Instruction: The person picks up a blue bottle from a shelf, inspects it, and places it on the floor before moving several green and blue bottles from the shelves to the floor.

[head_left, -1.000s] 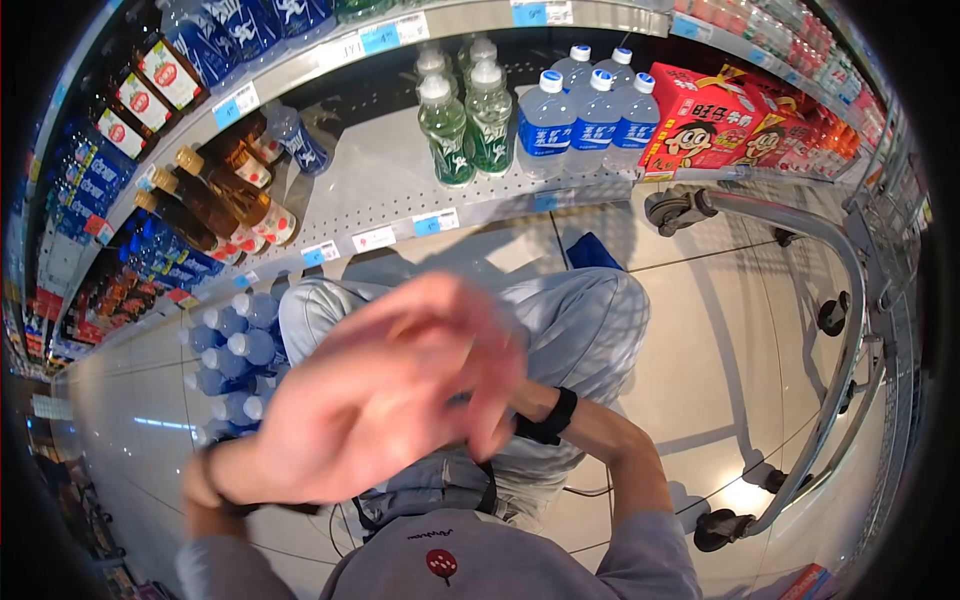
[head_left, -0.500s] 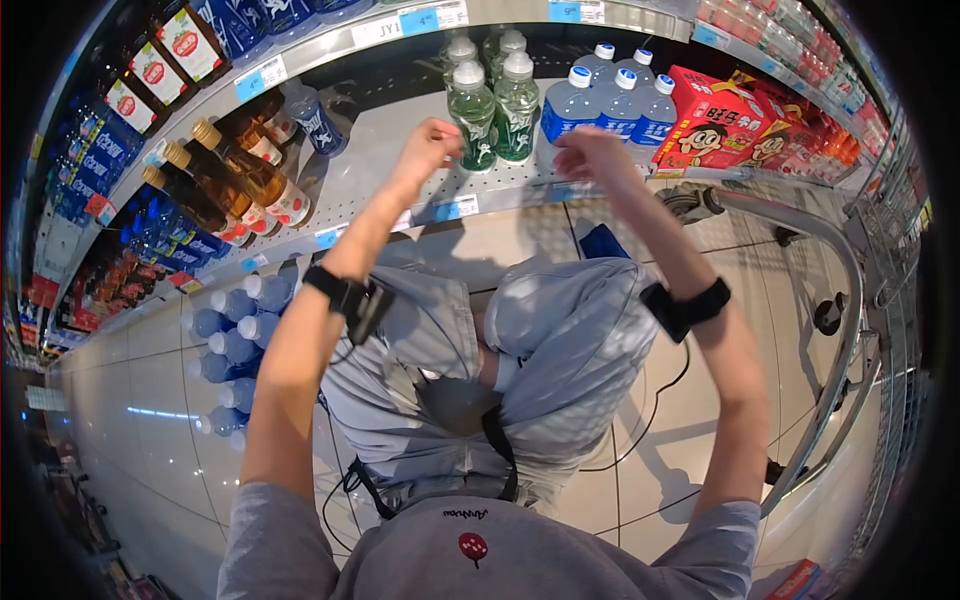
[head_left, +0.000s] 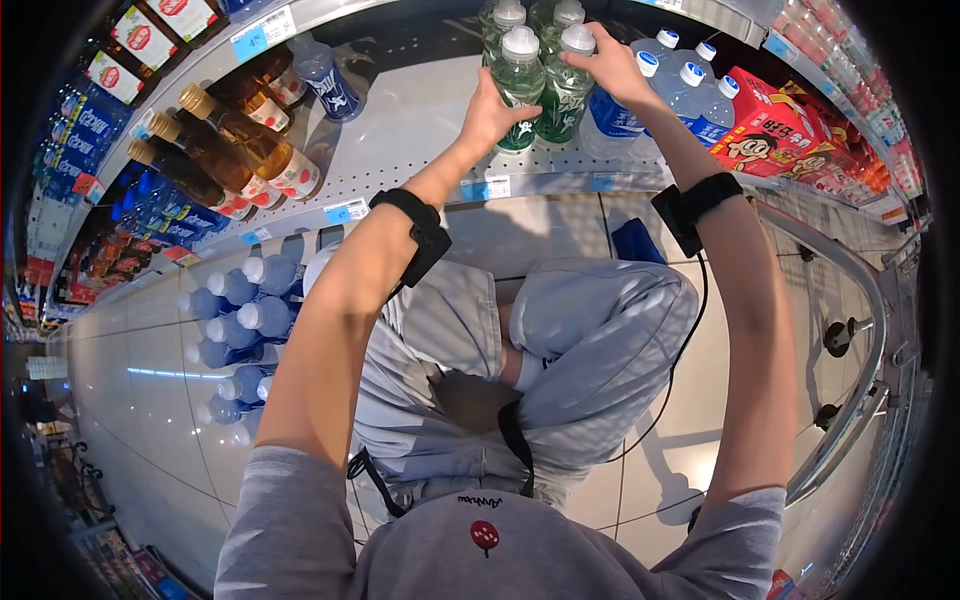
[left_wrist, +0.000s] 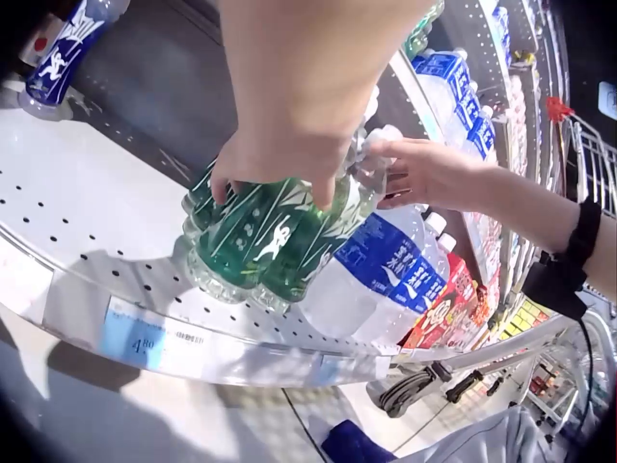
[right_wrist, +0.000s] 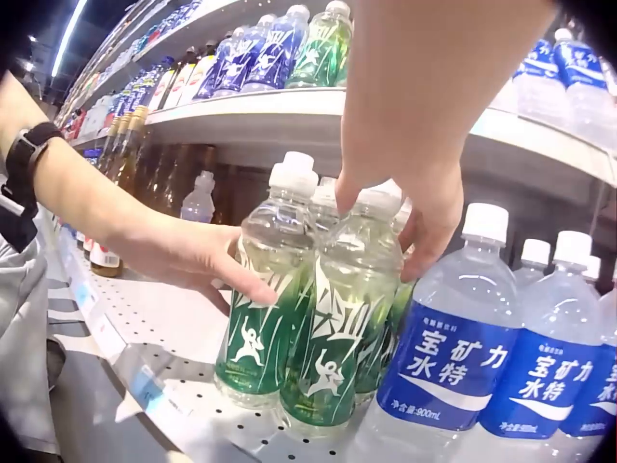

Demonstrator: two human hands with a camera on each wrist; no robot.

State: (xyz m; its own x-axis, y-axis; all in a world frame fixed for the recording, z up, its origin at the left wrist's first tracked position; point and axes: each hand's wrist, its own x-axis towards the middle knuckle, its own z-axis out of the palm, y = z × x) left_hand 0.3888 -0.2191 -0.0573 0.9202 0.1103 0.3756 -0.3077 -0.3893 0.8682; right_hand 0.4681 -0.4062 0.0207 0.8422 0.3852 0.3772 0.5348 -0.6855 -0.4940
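Two clear bottles with green labels and white caps stand side by side at the front of the low shelf. My left hand grips the left bottle round its side, the thumb lying across the front of its label. From above, my right hand holds the right bottle near its neck, thumb and fingers on either side below the cap. Both bottles are upright on the perforated shelf surface. More green bottles are just behind, partly hidden by the front pair.
Blue-labelled water bottles and red cartons stand to the right. Amber bottles and one blue bottle are on the left. Several bottles stand on the floor by my left leg. A metal cart is at the right.
Both hands have come up from near my lap and reached forward to the shelf. They now grip the two front green-labelled bottles. The head view has shifted slightly.
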